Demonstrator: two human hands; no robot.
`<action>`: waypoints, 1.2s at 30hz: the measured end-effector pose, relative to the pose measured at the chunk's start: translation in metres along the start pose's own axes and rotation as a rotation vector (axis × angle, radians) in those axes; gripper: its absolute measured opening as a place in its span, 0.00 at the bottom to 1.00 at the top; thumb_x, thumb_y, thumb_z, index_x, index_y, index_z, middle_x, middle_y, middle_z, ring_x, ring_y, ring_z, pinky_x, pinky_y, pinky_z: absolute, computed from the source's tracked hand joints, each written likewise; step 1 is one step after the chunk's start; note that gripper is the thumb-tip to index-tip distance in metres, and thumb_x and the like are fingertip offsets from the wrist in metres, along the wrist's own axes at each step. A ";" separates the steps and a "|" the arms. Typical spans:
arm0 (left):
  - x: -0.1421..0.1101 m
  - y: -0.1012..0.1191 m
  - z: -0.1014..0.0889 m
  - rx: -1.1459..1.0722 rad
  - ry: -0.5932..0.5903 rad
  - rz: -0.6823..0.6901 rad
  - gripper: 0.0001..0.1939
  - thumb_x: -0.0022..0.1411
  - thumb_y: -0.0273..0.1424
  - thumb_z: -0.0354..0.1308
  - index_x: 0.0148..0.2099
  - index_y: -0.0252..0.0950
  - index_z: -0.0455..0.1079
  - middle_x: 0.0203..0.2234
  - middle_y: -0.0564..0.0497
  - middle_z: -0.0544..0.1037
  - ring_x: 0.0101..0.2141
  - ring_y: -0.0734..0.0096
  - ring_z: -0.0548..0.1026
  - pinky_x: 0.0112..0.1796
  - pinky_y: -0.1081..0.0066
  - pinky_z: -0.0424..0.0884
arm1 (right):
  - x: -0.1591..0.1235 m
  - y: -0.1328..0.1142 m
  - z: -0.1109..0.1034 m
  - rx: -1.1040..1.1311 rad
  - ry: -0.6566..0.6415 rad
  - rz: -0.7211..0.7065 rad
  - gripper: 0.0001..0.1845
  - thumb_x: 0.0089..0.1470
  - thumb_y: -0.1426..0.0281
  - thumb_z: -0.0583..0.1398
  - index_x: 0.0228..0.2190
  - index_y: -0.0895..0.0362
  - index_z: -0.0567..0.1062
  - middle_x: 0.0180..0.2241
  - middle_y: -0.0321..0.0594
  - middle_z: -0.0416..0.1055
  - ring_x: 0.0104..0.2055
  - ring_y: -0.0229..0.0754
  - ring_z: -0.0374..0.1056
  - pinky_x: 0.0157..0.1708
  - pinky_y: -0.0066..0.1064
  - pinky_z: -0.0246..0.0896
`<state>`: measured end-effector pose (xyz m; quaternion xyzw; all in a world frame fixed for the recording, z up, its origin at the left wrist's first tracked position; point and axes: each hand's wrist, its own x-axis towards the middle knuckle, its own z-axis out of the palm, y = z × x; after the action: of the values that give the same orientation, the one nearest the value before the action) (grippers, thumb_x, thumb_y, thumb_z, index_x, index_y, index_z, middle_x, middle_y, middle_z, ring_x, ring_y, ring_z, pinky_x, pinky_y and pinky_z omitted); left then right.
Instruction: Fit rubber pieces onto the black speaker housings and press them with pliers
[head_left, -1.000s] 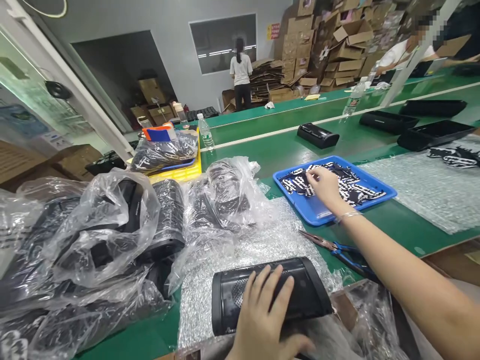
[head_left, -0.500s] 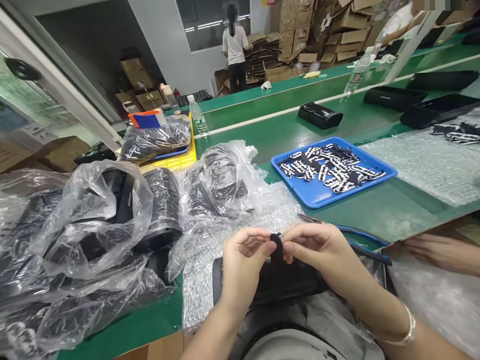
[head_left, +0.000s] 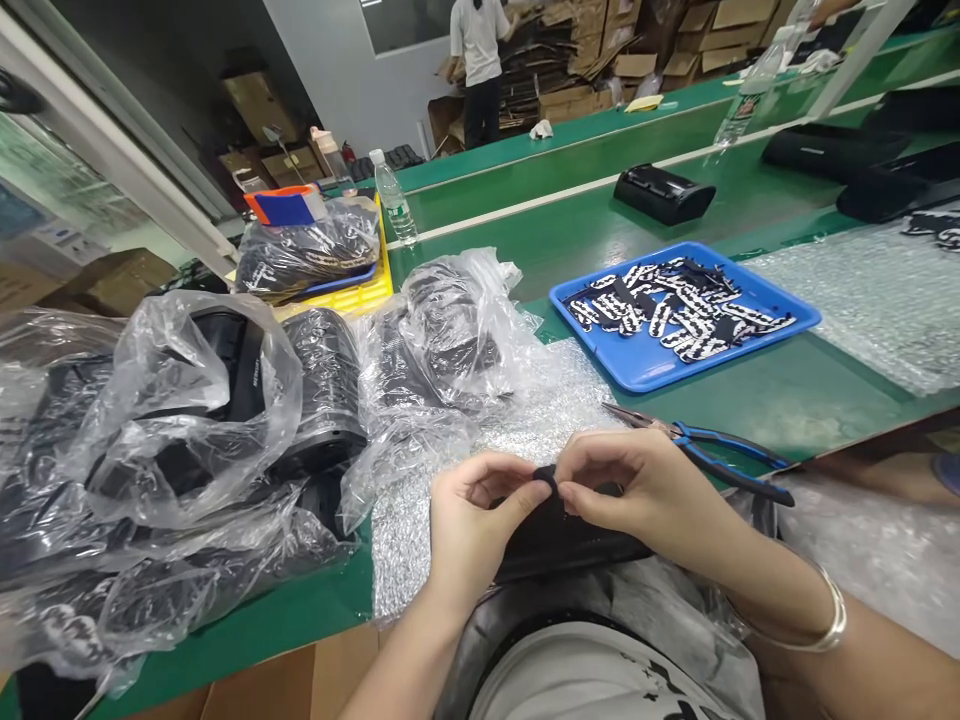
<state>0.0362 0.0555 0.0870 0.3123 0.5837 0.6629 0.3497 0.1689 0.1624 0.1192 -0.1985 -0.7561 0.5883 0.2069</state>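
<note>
The left hand (head_left: 480, 525) and right hand (head_left: 637, 490) meet at the fingertips, both pinching a small black strip (head_left: 546, 477) from either side, its lower part hidden by the fingers. Just beneath the hands, a black speaker (head_left: 559, 540) lies on a sheet of bubble wrap (head_left: 409, 540) at the edge of the green desk (head_left: 247, 610). Blue-handled pliers (head_left: 720, 455) lie just beyond the right hand, and a silver bangle (head_left: 829, 630) circles that wrist. Further forward, a blue tray (head_left: 645, 375) holds black-and-white strips (head_left: 660, 310). Clear plastic bags (head_left: 172, 420) wrapping black items are heaped left of the hands.
</note>
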 end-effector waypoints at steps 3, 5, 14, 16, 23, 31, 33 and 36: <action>-0.002 -0.003 -0.004 0.070 -0.041 0.032 0.06 0.51 0.24 0.69 0.33 0.36 0.77 0.24 0.53 0.80 0.26 0.73 0.78 0.29 0.80 0.76 | -0.002 0.003 0.001 0.010 -0.012 0.015 0.06 0.47 0.75 0.59 0.21 0.58 0.74 0.22 0.35 0.71 0.25 0.33 0.67 0.26 0.22 0.63; -0.003 -0.003 -0.007 0.190 -0.081 0.207 0.07 0.55 0.23 0.67 0.37 0.38 0.77 0.30 0.52 0.81 0.29 0.73 0.79 0.32 0.78 0.77 | -0.004 0.005 0.003 0.018 -0.011 0.023 0.06 0.45 0.75 0.58 0.21 0.58 0.74 0.21 0.34 0.71 0.24 0.33 0.66 0.25 0.22 0.61; 0.000 0.003 -0.013 0.859 -0.202 0.969 0.08 0.67 0.20 0.53 0.38 0.37 0.69 0.38 0.50 0.75 0.39 0.72 0.76 0.40 0.72 0.75 | -0.018 0.016 0.008 0.020 0.326 0.029 0.04 0.44 0.75 0.57 0.21 0.56 0.69 0.22 0.33 0.65 0.27 0.35 0.60 0.27 0.25 0.55; -0.001 -0.004 -0.011 0.862 -0.096 1.022 0.08 0.66 0.18 0.52 0.38 0.35 0.68 0.38 0.49 0.72 0.41 0.71 0.74 0.44 0.71 0.74 | -0.030 0.022 -0.002 0.041 0.602 -0.018 0.05 0.49 0.74 0.58 0.23 0.55 0.69 0.26 0.34 0.66 0.30 0.36 0.61 0.32 0.26 0.57; -0.008 -0.021 -0.007 0.653 0.248 0.883 0.08 0.61 0.16 0.58 0.35 0.35 0.69 0.43 0.47 0.64 0.44 0.72 0.72 0.45 0.72 0.73 | -0.118 0.094 -0.043 -0.353 1.201 0.199 0.08 0.54 0.62 0.61 0.29 0.53 0.74 0.30 0.42 0.72 0.31 0.45 0.66 0.33 0.37 0.62; -0.016 -0.011 0.006 0.634 0.150 0.499 0.06 0.69 0.29 0.55 0.36 0.38 0.67 0.46 0.47 0.66 0.52 0.67 0.67 0.49 0.71 0.66 | -0.117 0.082 -0.004 -0.126 0.789 0.276 0.14 0.51 0.59 0.65 0.38 0.51 0.81 0.35 0.44 0.78 0.37 0.48 0.74 0.39 0.40 0.72; -0.017 -0.011 0.008 0.585 0.157 0.456 0.06 0.69 0.30 0.54 0.36 0.38 0.67 0.46 0.48 0.66 0.52 0.68 0.68 0.47 0.72 0.67 | -0.092 0.055 0.008 0.252 0.603 0.288 0.14 0.50 0.58 0.67 0.37 0.52 0.82 0.33 0.43 0.79 0.33 0.45 0.76 0.36 0.36 0.75; -0.021 -0.012 0.011 0.627 0.196 0.506 0.06 0.69 0.27 0.54 0.36 0.38 0.67 0.45 0.48 0.66 0.51 0.68 0.68 0.46 0.73 0.67 | -0.052 0.025 0.023 0.672 0.429 0.284 0.20 0.42 0.58 0.72 0.36 0.55 0.82 0.37 0.46 0.80 0.38 0.46 0.77 0.42 0.36 0.76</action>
<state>0.0577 0.0452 0.0765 0.4727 0.6927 0.5447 0.0065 0.2010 0.1213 0.0857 -0.3402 -0.4273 0.7700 0.3298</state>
